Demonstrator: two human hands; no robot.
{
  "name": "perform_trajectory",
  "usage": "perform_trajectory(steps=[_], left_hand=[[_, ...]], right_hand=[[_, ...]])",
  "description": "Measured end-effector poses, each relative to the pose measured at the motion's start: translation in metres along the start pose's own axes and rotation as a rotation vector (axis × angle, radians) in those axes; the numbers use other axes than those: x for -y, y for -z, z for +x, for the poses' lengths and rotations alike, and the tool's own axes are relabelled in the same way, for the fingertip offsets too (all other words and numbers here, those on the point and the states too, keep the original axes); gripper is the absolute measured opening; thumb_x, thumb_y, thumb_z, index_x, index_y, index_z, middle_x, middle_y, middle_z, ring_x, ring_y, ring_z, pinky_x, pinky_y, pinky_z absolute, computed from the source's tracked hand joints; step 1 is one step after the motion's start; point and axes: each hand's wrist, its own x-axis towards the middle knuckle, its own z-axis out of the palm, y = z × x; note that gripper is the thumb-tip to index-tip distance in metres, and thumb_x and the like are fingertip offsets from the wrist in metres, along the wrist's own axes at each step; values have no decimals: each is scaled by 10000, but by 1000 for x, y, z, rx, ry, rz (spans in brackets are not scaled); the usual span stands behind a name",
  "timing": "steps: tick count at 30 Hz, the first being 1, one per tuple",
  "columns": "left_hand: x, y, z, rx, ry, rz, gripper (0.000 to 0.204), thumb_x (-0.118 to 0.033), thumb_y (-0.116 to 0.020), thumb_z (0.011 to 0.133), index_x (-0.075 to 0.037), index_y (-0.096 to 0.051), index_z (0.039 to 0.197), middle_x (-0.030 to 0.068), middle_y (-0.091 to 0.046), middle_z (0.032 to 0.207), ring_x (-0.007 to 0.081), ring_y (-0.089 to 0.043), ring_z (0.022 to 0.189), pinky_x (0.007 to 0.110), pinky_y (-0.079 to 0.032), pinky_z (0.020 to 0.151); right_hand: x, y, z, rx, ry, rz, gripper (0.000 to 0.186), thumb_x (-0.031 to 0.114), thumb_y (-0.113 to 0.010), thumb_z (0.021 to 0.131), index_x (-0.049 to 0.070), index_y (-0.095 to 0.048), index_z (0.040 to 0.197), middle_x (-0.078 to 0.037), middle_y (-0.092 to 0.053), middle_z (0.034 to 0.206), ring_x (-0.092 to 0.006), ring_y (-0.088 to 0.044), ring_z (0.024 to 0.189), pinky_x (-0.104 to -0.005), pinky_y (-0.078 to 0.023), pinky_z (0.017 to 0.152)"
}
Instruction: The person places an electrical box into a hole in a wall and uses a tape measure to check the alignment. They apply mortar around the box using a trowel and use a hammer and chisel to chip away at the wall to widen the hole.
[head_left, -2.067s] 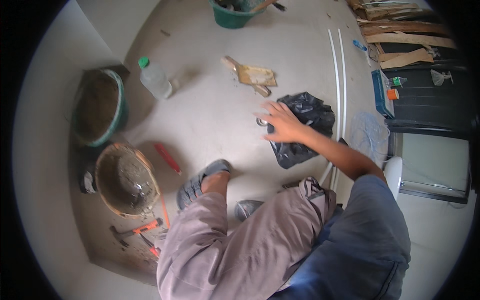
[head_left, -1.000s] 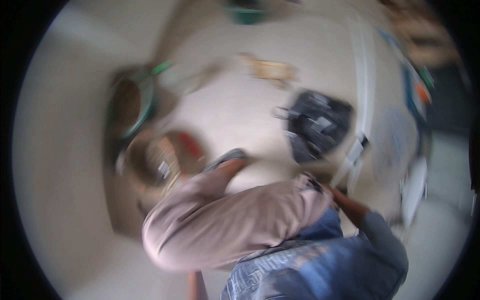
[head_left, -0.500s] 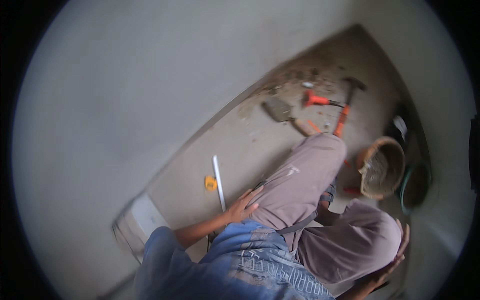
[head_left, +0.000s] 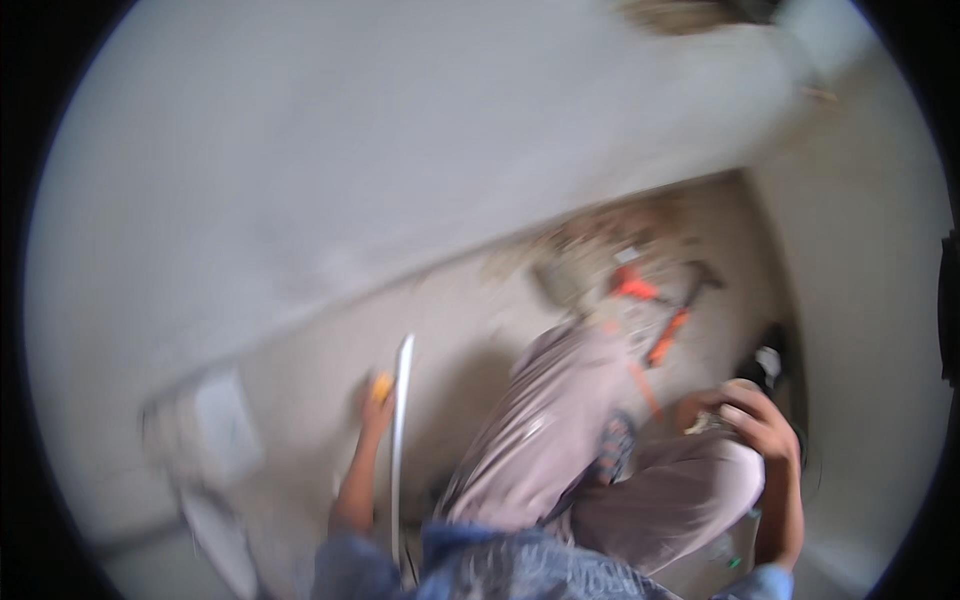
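Observation:
At the left, my left hand (head_left: 374, 412) is closed around a small yellow tape measure (head_left: 381, 387) by the floor, partly covering it. Right beside it, a long white straightedge (head_left: 401, 430) runs back toward my body. My right hand (head_left: 762, 425) is raised over my right knee, its fingers loosely bent and apart, with nothing visible in them. Behind that hand is the broken-rimmed tan bucket (head_left: 696, 412), mostly hidden. Motion blurs both hands.
A hammer with an orange handle (head_left: 668, 338) lies ahead on the floor near a red-gripped tool (head_left: 632, 283). Beside them are a grey block (head_left: 558, 282) and rubble (head_left: 625, 225). A pale wall (head_left: 250, 200) borders the floor. A white panel (head_left: 228, 420) stands at the left.
My left hand has left my left thigh and reached out to the tape measure. My right hand has risen from my right knee toward the bucket. The view has shifted.

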Motion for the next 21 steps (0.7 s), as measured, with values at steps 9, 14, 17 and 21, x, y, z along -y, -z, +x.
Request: perform_trajectory(steps=[9, 14, 17, 21], left_hand=[[-48, -12, 76, -346, 411, -394, 496, -358, -574, 887, -52, -488, 1268, 159, -593, 1041, 311, -598, 846, 440, -511, 677], [-312, 133, 125, 99, 75, -1040, 479, -432, -446, 950, -69, -493, 1261, 82, -602, 1059, 183, -600, 886, 313, -499, 703], [-449, 168, 96, 44, -405, -535, 412, -321, -481, 974, -29, -449, 1265, 77, -604, 991, 150, -572, 864, 283, -468, 730], [-558, 156, 81, 128, -679, -298, 488, -251, -549, 956, -36, -330, 1336, 93, -594, 970, 142, -553, 878, 274, -442, 789]], right_hand=[[10, -1, 139, 182, 476, -708, 421, 386, -455, 984, -1, -617, 1027, -173, -646, 907, -338, -617, 856, -427, -484, 783], [63, -41, 212, 26, 795, -308, 411, 350, -474, 977, -25, -602, 1087, -187, -653, 944, -306, -628, 863, -406, -499, 811], [81, -62, 223, -29, 827, 30, 411, 356, -493, 974, -22, -612, 1081, -148, -655, 941, -245, -620, 838, -355, -508, 780], [74, -4, 173, 68, 816, 242, 347, 320, -583, 940, -5, -625, 1054, -65, -642, 908, -132, -583, 812, -268, -492, 734]])
